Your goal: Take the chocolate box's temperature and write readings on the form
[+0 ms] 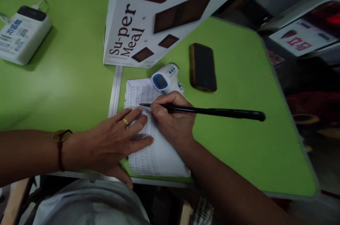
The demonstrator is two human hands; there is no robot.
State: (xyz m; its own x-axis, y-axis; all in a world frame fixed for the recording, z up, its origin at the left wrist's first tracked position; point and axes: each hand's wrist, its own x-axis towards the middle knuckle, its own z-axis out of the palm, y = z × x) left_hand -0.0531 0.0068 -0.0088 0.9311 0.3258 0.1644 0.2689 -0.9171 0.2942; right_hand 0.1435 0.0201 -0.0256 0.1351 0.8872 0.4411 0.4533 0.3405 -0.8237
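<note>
The paper [171, 159] reaches the near edge of the bench [239, 147]. The right hand [176, 124] pinches a pen [225, 113] over it; the left hand [106, 143], palm down, fingers spread, gripping nothing, rests partly on the paper, thumb at that edge.

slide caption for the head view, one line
Right hand holds a black pen at the paper under the left hand.
</note>
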